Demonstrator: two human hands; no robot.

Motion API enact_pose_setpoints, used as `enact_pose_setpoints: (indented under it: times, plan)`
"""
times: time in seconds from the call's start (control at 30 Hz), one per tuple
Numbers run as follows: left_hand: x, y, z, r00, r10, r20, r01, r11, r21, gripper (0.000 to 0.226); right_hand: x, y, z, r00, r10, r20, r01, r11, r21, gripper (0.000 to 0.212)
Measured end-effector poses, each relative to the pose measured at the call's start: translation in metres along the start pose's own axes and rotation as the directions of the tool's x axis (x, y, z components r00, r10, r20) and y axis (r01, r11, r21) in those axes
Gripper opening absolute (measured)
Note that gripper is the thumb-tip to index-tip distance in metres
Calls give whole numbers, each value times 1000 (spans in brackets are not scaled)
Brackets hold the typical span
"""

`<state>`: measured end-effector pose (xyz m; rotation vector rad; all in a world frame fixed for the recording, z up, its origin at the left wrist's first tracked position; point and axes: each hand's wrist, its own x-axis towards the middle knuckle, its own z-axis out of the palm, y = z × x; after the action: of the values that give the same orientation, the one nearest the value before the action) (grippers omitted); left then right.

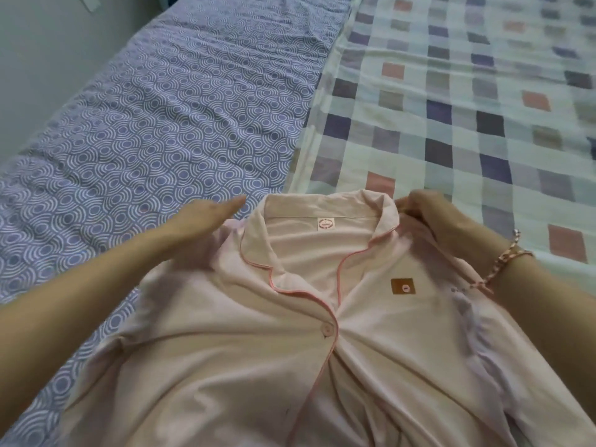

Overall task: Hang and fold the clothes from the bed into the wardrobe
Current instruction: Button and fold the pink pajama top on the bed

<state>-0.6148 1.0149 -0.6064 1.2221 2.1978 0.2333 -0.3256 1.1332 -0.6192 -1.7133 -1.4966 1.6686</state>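
A pink pajama shirt [245,366] is lying front-up on the bed [451,117]. The left hand [206,217] is resting flat beside its collar and the right hand [429,217] is pinching the shoulder. Lopsided pulling risks skewing it.

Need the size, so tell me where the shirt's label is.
Head view, centre: the label sits inside the back collar of the shirt, between the left hand and the right hand.

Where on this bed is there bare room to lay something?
The checked sheet beyond the collar and right hand is bare; so is the patterned quilt past the left hand. The near side is crowded: the shirt covers it.
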Motion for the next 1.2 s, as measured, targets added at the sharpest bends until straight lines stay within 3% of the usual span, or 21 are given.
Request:
enact_pose_setpoints:
  times: [0.07,0.17,0.2,0.27,0.33,0.47,0.53,0.57,0.6,0.63,0.67,0.73,0.8,0.87,0.97,1.13,1.2]
  plan:
    - [12,16,9,999,36,1,-36,989,-142,57,-2,-10,2,997,-4,71,5,1000,-16,29]
    - [20,26,16,994,96,59,-96,995,-4,43,-5,-10,4,992,-75,97,102,942,-321,34]
    - [21,30,12,993,113,22,-114,993,21,43,-3,-10,4,990,-119,80,140,925,-352,33]
    - [28,39,5,967,154,-204,-157,988,2,46,3,-10,6,970,-243,-18,224,918,-328,32]
    - [39,49,7,875,156,-457,-162,986,28,41,13,-10,14,915,-361,-179,273,882,-384,37]
    - [38,67,46,813,139,-566,-110,990,85,39,26,-1,30,877,-404,-261,111,699,-707,49]
    - [9,70,65,651,314,-692,-349,932,95,30,7,6,32,790,-541,-289,155,632,-759,38]
    - [-16,68,77,579,371,-727,-467,881,78,23,-13,11,33,705,-649,-286,280,626,-728,25]
    - [-49,63,93,563,396,-726,-556,831,22,18,-38,19,34,658,-702,-272,413,638,-650,9]
    - [-85,58,114,617,386,-686,-589,805,-76,14,-66,30,36,683,-695,-225,500,670,-549,8]
    - [-123,53,135,719,354,-598,-565,800,-205,11,-98,43,39,763,-633,-132,521,722,-455,16]
    - [-180,44,173,891,203,-406,-380,822,-423,11,-147,75,47,887,-450,102,455,816,-357,16]
    - [-206,39,202,980,30,-197,-142,799,-585,8,-173,110,49,906,-379,188,422,791,-443,8]
    - [-212,43,216,999,-46,-23,20,765,-644,26,-182,134,43,919,-365,147,381,733,-564,12]
    - [-219,61,218,997,-77,8,64,760,-647,29,-186,144,36,929,-370,31,285,658,-697,13]
    - [-237,85,230,990,-137,-21,95,785,-613,14,-194,134,27,963,-259,-69,183,825,-535,18]
    - [-239,89,233,988,-150,-20,115,827,-550,30,-196,128,22,971,-213,-107,145,885,-443,19]
